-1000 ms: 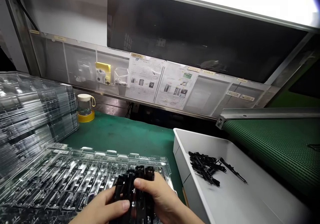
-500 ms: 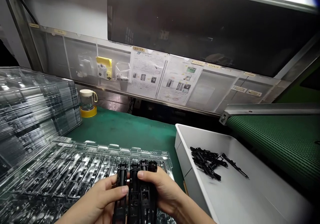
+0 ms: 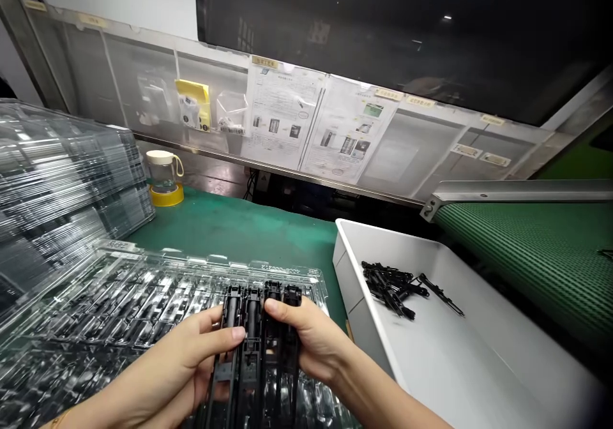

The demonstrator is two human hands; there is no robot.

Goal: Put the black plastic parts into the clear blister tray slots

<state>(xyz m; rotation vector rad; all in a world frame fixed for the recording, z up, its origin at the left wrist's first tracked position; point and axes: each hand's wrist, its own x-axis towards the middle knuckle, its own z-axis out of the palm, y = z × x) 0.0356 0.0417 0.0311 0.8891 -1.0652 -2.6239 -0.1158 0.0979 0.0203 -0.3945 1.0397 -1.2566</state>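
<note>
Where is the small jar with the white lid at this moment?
The jar stands on a yellow tape roll at the far left of the green mat, beside the stack of clear trays.

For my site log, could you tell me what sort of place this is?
Probably a factory packing station: stacked clear trays, a green conveyor belt, posted work-instruction sheets, and a white bin of black plastic parts.

My left hand (image 3: 189, 359) and right hand (image 3: 311, 339) are bare, with no gloves or rings. Both forearms are uncovered, no sleeves in sight. My fingernails are short and plain.
</note>
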